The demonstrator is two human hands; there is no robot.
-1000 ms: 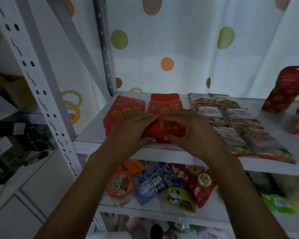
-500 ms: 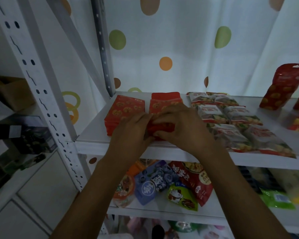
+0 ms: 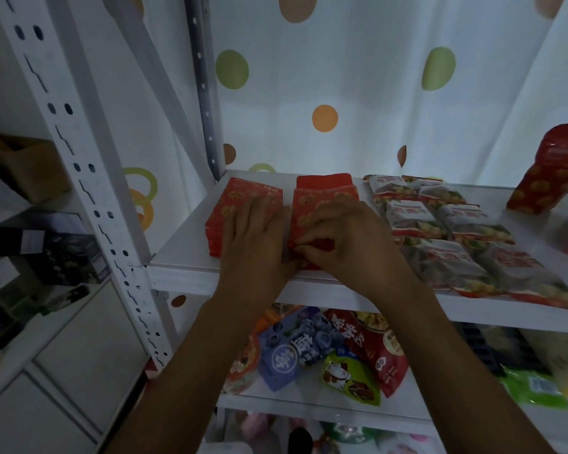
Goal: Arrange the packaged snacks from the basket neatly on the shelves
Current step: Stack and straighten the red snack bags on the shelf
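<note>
1. A lower shelf (image 3: 309, 408) is carrying a loose heap of snacks: a blue bag (image 3: 286, 352), a big red bag (image 3: 374, 348) leaning over it, a small green packet (image 3: 348, 378) in front, and a pale green bag (image 3: 535, 388) off to the right.
2. Both forearms are reaching up over that heap to the upper shelf (image 3: 184, 253).
3. The left hand (image 3: 256, 237) is lying flat with its fingers straight, resting on the left stack of red packets (image 3: 233, 198) and gripping nothing.
4. The right hand (image 3: 345, 237) is curling its fingers and pinching the near edge of a red packet (image 3: 322, 245), which is sitting at the shelf's front edge, just beside the left stack.
5. More red packets (image 3: 322, 194) are lying in a row behind it.
6. White-and-red packets (image 3: 440, 221) are lying in two rows to the right.
7. A tall red bag (image 3: 551, 172) is leaning upright at the far right.
8. A white curtain with coloured dots (image 3: 341, 77) is hanging behind the shelves.
</note>
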